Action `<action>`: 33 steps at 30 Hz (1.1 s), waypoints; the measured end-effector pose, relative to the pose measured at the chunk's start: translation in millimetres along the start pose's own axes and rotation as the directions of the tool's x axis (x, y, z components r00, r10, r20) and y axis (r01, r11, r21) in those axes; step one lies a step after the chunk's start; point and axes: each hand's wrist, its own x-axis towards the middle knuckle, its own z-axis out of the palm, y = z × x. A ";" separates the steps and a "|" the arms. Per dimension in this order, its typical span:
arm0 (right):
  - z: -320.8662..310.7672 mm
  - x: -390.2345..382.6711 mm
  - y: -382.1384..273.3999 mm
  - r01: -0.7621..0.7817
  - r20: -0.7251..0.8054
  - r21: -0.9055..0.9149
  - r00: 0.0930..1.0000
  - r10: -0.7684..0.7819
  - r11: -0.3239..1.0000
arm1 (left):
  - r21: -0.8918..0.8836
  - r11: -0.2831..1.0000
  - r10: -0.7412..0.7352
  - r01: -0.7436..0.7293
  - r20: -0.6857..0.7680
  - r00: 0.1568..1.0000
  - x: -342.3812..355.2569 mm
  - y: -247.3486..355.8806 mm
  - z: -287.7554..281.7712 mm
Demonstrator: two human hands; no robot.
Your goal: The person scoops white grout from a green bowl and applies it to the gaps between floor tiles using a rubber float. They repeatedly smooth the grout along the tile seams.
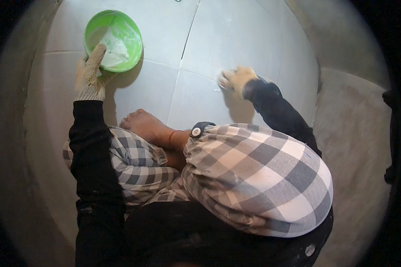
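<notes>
At the upper left my left hand (90,75), in a cream knitted glove, grips a green bowl (137,40) by its near rim. One finger reaches over the rim, and the others are mostly hidden beneath the bowl. Wet white paste (116,50) coats the bowl's inside and pools in it. My right hand (239,80), also gloved, is low over the floor tiles (227,38) at the right of centre. Its fingers are curled and slightly blurred; whatever they hold, if anything, is hidden. Small white specks lie on the tile beside it.
A dark joint line (190,33) runs between the large pale tiles. My bare foot (147,127) rests on them between the hands, with my checked trouser knee (263,178) behind it. Bare grey walls (352,107) border the floor at right and left.
</notes>
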 end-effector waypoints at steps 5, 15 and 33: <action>46.6 -43.1 27.5 -0.114 0.401 0.058 0.913 0.081 0.992 | -0.016 1.000 0.006 -0.006 0.002 1.000 -1.1 6.0 3.7; -102.3 27.6 -54.8 0.278 -0.442 0.178 0.879 -0.176 0.944 | 0.026 0.999 0.019 -0.018 -0.034 0.999 6.9 0.5 5.3; -2.6 -38.0 -4.2 -0.086 0.313 -0.027 0.945 0.090 0.996 | 0.017 1.000 0.014 -0.013 -0.015 1.000 4.2 2.5 -1.5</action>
